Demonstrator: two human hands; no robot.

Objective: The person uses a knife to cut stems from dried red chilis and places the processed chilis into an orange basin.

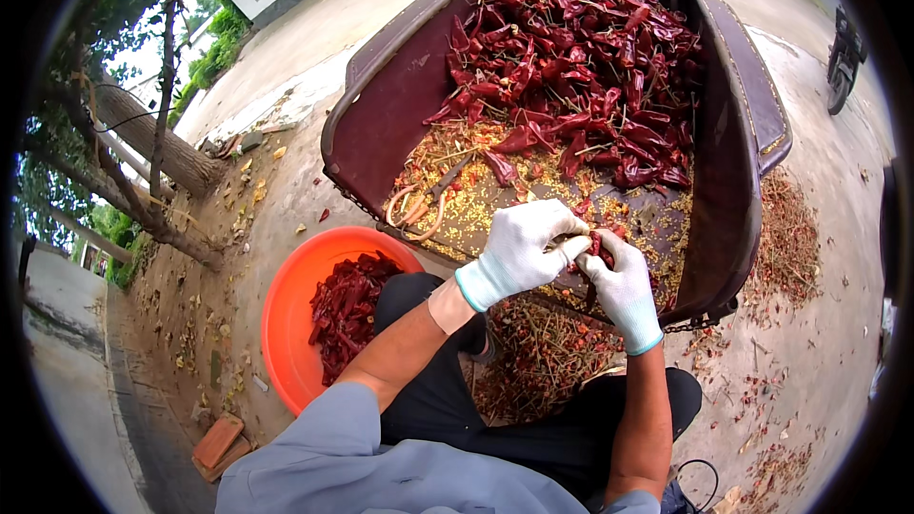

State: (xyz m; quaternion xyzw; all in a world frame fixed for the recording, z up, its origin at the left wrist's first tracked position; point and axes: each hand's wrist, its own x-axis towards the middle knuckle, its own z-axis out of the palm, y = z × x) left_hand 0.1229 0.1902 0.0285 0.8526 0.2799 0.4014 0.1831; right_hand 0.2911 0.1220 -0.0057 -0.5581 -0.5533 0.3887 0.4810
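Both my hands wear white knit gloves with turquoise cuffs and meet over the near edge of a dark maroon cart bed (721, 157). My right hand (620, 278) grips a dried red chili pepper (594, 246). My left hand (528, 246) has its thumb and fingertips pinched together beside the pepper; whether it holds a part of it is hidden. A large heap of dried red chilies (571, 64) fills the far part of the bed. Scissors with pale orange handles (421, 210) lie on scattered yellow seeds at the bed's near left. Cut chilies (346, 310) lie in an orange plastic basin (285, 328).
Stems and chili scraps (543, 364) lie between my legs, with another pile (785, 243) right of the cart. A chain hangs under the bed's near edge. Bricks (218, 442) lie at the lower left, trees (143, 128) stand left, and a parked two-wheeler (846, 61) stands far right.
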